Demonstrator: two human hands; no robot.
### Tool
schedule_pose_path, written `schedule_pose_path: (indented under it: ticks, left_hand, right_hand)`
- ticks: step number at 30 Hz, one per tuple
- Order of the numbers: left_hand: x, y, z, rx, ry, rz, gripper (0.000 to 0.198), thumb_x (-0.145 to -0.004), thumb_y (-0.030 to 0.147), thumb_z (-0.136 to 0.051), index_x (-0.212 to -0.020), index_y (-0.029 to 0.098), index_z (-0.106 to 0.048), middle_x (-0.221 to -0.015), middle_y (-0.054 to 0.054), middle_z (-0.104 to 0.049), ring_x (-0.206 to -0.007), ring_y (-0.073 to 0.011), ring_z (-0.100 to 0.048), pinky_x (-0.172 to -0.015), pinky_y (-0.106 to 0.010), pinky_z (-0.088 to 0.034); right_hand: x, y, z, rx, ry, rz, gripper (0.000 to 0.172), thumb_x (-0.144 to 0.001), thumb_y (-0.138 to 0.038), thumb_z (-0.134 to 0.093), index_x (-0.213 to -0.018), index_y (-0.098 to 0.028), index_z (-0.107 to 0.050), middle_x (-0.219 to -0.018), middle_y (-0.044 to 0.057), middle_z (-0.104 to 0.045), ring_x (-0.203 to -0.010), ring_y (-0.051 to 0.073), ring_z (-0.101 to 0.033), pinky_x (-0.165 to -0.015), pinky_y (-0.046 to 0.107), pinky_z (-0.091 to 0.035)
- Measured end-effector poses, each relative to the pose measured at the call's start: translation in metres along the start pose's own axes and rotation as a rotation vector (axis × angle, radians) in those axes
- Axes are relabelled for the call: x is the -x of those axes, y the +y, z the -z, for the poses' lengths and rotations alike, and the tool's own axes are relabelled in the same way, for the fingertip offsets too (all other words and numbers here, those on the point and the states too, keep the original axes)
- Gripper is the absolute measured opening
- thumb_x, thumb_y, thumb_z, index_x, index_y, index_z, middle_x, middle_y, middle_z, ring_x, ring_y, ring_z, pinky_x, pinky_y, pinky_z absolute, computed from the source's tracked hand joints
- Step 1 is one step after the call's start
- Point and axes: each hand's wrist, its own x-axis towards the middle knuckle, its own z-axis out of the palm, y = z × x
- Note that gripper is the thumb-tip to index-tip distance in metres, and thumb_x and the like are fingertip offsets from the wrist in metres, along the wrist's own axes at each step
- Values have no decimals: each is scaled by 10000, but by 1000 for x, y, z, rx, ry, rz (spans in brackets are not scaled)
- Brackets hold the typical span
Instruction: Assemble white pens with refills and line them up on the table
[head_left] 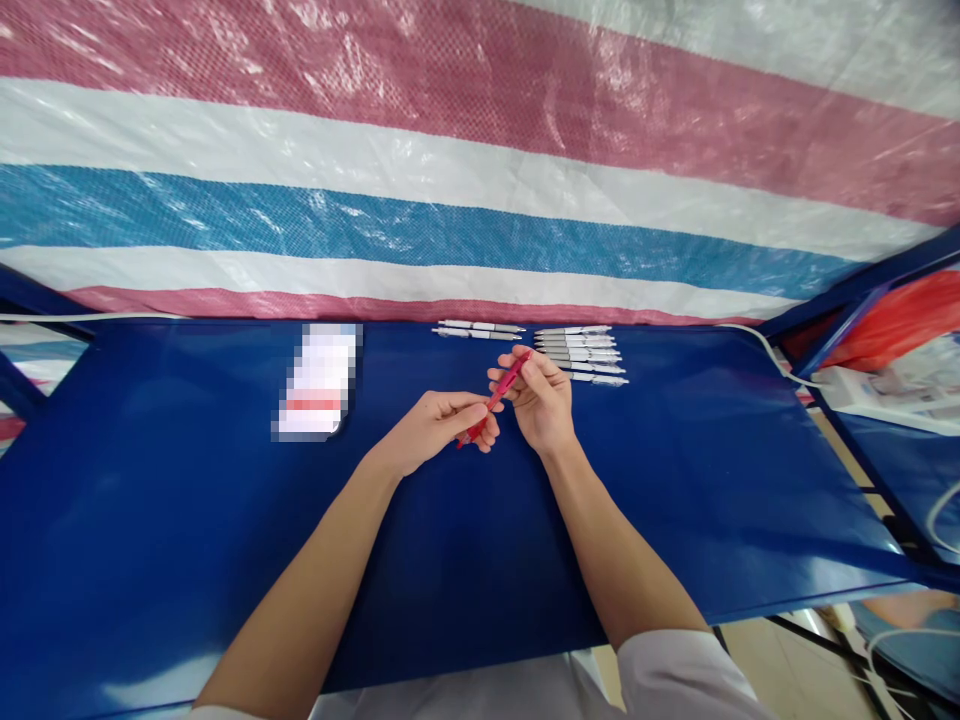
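A slim red pen [509, 381] is held slantwise over the blue table, its upper end toward the right. My left hand [442, 425] grips its lower end between thumb and fingers, and these fingers partly hide that end. Around the upper part, my right hand [544, 395] pinches with thumb and forefinger, the other fingers curled behind. Just beyond my right hand lies a row of white-and-grey pens [577, 345], several side by side. A smaller group of white pens [480, 330] rests to their left, near the back edge.
A blurred-out phone [319, 385] lies on the blue table [187, 540] to the left. Behind stands a striped plastic sheet [420, 230]. A white cable [772, 350] runs along the right back corner, beside blue metal frame bars [847, 325].
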Motion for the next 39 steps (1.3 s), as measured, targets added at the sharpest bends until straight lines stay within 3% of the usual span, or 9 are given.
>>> schedule_pose_path:
  ticks: [5, 13, 21, 27, 34, 39]
  left_hand:
    - [0, -1, 0, -27, -19, 19, 303, -893, 402, -607, -980, 131, -708, -784, -64, -696, -637, -143, -629, -560, -257, -421]
    - [-5, -9, 0, -86, 13, -29, 262, -886, 367, -613, -953, 137, -717, -736, -37, -685, -601, -128, -620, -567, -250, -467]
    - [-7, -11, -3, -212, 146, -99, 241, -875, 351, -609, -829, 147, -730, -715, -25, -683, -612, -123, -610, -638, -250, -523]
    - [-10, -17, -3, -264, 223, -140, 247, -866, 382, -626, -906, 164, -734, -753, -22, -703, -647, -136, -636, -681, -266, -539]
    - [-5, -6, -1, -112, 32, -2, 276, -873, 383, -623, -932, 134, -726, -743, -47, -695, -603, -133, -623, -561, -252, -482]
    - [-4, -6, -1, -83, 26, 24, 298, -856, 401, -644, -942, 128, -728, -738, -57, -696, -607, -146, -629, -545, -260, -477]
  right_hand:
    - [1, -1, 0, -32, -28, -3, 196, -722, -328, -782, -895, -251, -730, -805, -35, -758, -726, 135, -746, -648, 234, -620]
    - [0, 0, -3, -19, 66, 17, 195, -676, -328, -810, -829, -234, -731, -708, -35, -731, -670, 138, -733, -586, 225, -610]
    - [0, 1, -4, 30, 129, 42, 230, -647, -335, -829, -823, -224, -730, -711, -20, -745, -686, 166, -743, -573, 244, -612]
    - [-2, 1, -4, 48, 145, 49, 238, -663, -356, -818, -835, -228, -714, -725, -21, -744, -718, 182, -748, -609, 285, -625]
    - [0, 0, -3, 13, 57, 14, 196, -692, -330, -800, -842, -239, -710, -785, -19, -763, -779, 167, -750, -671, 274, -626]
    - [0, 0, -3, 13, 49, -36, 216, -672, -348, -807, -819, -236, -694, -757, -27, -753, -719, 167, -746, -651, 284, -628]
